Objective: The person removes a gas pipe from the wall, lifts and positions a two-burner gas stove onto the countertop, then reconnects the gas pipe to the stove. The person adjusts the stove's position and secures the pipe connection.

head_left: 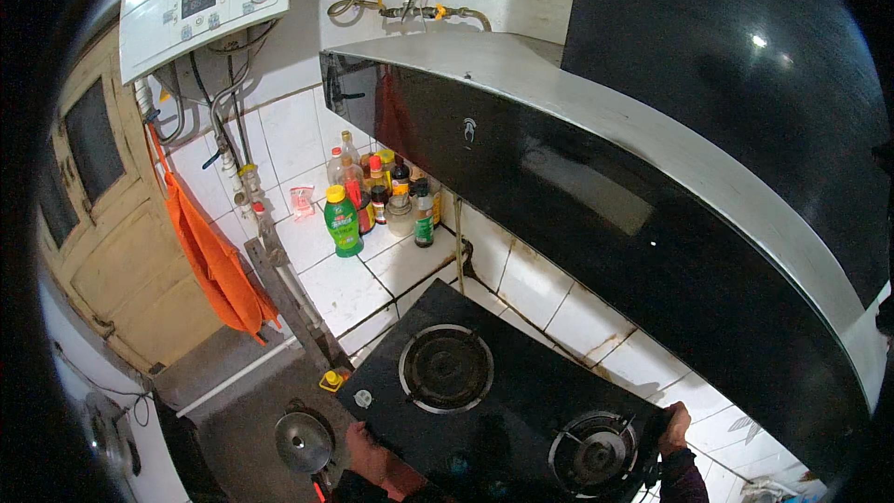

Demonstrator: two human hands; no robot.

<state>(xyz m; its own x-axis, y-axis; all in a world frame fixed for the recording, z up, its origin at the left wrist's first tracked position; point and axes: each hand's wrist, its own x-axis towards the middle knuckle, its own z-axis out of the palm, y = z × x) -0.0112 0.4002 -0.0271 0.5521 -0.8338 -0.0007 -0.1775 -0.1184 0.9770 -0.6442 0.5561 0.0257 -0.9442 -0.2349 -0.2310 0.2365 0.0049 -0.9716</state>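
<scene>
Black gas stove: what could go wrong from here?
The black gas stove, held at its edges by the left hand and right hand, could drop at one end if a grip slips. Its back corner points toward the green-labelled bottle; a swing might topple it. The thin upright pipe nearby might get bumped too.

The lower edge crops the black gas stove (526, 391); at the stove's left end, the left hand (377, 461) (fingers partly hidden) loses its forearm too.
</scene>
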